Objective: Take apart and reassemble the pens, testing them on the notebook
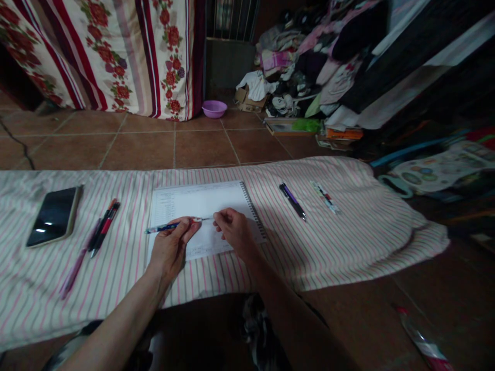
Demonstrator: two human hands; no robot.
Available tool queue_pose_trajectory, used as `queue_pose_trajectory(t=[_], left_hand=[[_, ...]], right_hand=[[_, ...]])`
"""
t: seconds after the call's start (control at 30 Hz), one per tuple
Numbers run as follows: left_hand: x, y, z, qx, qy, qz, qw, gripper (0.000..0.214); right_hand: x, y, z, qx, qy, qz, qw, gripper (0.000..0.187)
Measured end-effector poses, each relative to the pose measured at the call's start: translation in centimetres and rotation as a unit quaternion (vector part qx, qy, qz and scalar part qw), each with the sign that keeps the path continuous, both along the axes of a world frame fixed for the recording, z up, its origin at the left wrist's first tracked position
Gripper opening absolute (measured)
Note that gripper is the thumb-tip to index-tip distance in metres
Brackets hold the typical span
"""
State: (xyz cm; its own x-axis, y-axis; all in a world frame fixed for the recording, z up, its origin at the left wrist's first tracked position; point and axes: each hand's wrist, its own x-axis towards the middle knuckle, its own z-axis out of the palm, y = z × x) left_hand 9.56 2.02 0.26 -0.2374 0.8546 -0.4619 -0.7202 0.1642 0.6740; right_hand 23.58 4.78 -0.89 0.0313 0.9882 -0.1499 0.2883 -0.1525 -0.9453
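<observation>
My left hand (172,247) grips a blue pen (164,227) by its red end, holding it level over a spiral notebook (193,203). My right hand (234,231) pinches the thin tip that sticks out of the same pen. Both hands hover over the lower half of the open white page. The notebook lies on a pink-and-white striped cloth (348,232) spread over the tiled floor.
A phone (54,215) lies at the left on the cloth, with two pens (103,228) and a pink one (75,268) beside it. A purple pen (293,201) and a white pen (326,198) lie to the right. Clothes pile up at the back right; a purple bowl (214,108) stands on the floor.
</observation>
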Motion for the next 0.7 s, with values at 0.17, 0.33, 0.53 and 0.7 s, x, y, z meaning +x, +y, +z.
queue_pose_trajectory(t=[0.17, 0.33, 0.53, 0.7], left_hand=[[0.0, -0.1, -0.3, 0.002, 0.008, 0.002, 1.0, 0.013], [0.0, -0.1, -0.4, 0.006, 0.011, -0.002, 1.0, 0.01], [0.0, -0.1, -0.3, 0.004, 0.015, -0.003, 1.0, 0.012], [0.0, -0.1, 0.0, -0.006, 0.014, 0.003, 1.0, 0.013]], right_hand=[[0.3, 0.1, -0.1, 0.05, -0.116, 0.003, 0.992, 0.023], [0.5, -0.2, 0.5, 0.1, -0.256, 0.009, 0.961, 0.016], [0.8, -0.3, 0.6, 0.098, -0.321, 0.037, 0.941, 0.014], [1.1, -0.1, 0.6, 0.091, -0.324, 0.025, 0.941, 0.018]])
